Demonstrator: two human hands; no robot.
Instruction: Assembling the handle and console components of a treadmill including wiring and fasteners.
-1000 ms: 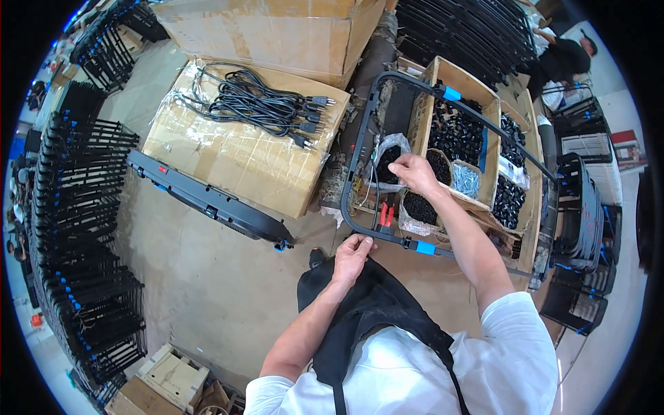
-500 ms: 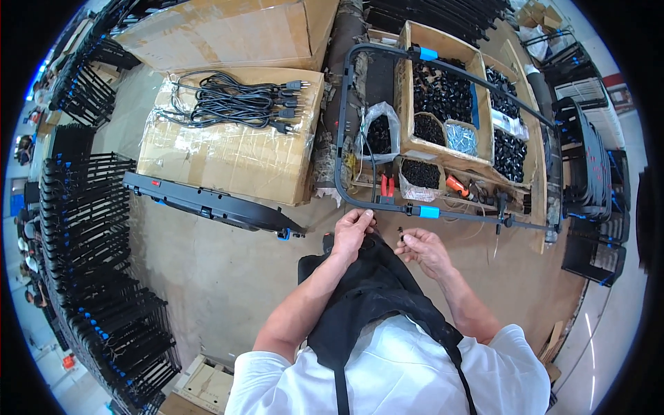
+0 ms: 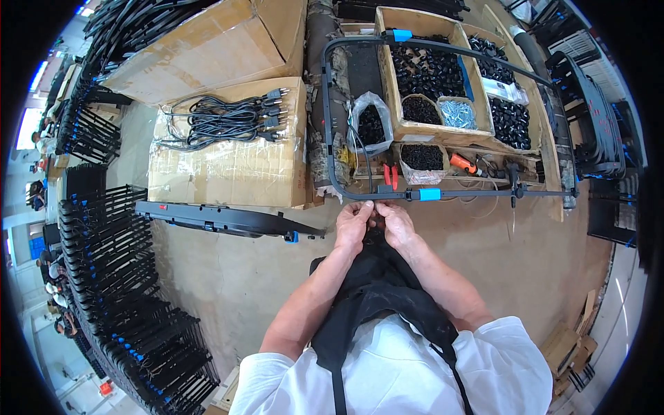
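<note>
Through my head view, the black frame [image 3: 401, 196] has a blue sleeve [image 3: 429, 194] on its near bar and another blue sleeve [image 3: 401, 34] on its far bar, so I judge that part done. The work at the near left corner looks unfinished to me; how much is left, I can't tell. The frame reaches over the wooden box [image 3: 443, 134] of small parts, its near bar just beyond my fingers. My left hand [image 3: 351, 225] and right hand [image 3: 395, 225] meet there, fingertips close together; I can't tell whether they pinch anything or simply press together.
</note>
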